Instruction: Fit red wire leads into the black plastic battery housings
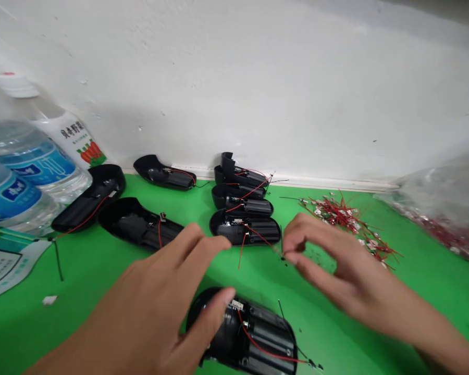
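Note:
My left hand (168,297) rests on the near black plastic shell (254,333), thumb on its rim and fingers spread above it. The shell lies open side up, with a battery bay and a red wire inside. My right hand (328,260) hovers just beyond it, thumb and forefinger pinched on a tiny dark part with a thin wire (282,255). A row of three similar black shells (244,208) with red wires lies behind the hands.
More black shells (140,224) lie at the left on the green mat (82,271). Water bottles (31,161) stand far left. A heap of red-wired small parts (347,224) and a clear plastic bag (445,208) lie at right. A white wall is behind.

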The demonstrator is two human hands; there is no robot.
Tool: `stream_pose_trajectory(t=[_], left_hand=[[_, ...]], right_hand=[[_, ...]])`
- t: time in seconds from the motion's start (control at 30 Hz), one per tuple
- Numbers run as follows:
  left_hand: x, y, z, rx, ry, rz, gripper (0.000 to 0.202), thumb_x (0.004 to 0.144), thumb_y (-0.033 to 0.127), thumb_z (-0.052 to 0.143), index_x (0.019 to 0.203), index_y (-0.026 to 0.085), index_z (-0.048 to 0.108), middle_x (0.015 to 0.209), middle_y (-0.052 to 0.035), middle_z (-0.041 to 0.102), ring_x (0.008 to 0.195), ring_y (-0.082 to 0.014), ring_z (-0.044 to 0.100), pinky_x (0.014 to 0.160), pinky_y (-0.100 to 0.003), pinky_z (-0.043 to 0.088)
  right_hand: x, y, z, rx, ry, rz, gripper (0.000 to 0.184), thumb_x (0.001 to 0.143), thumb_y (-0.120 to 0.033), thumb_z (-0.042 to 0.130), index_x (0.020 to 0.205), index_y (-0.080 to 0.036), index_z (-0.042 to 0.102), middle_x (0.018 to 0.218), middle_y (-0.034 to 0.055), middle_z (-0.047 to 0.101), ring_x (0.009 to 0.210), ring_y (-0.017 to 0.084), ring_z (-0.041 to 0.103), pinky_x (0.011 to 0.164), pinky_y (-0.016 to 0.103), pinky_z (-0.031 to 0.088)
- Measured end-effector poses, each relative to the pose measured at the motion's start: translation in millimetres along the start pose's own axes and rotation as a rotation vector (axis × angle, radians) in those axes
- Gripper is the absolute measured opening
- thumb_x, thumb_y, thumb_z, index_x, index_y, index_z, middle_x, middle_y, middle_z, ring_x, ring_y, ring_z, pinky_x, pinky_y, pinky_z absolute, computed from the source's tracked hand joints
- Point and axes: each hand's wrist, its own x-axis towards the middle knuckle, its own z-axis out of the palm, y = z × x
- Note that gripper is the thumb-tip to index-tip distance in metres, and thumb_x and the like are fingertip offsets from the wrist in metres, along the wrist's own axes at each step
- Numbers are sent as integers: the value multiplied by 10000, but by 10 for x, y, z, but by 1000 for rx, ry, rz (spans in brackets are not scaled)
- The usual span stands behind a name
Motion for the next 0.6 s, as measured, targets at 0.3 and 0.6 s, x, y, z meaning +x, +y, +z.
stream_pose_trajectory(t=[0.3,0.6], left_hand=[[96,155,13,-409,-9,51,218,1115,106,404,1027,251,542,936,57,635,875,-93,625,822,-181,495],[97,121,-30,-337,-246,-33,183,1003,329,635,1152,221,636,1097,-62,690,1075,-235,654,891,-302,572]], right_hand=[[22,-520,312,272,-125,45,119,1065,-103,559,1049,-216,592,906,-61,637,791,73,602,734,165,469],[-16,-578,256,270,-93,122,293,1058,-165,452,768,-192,486,708,-23,564,640,106,526,618,219,415]])
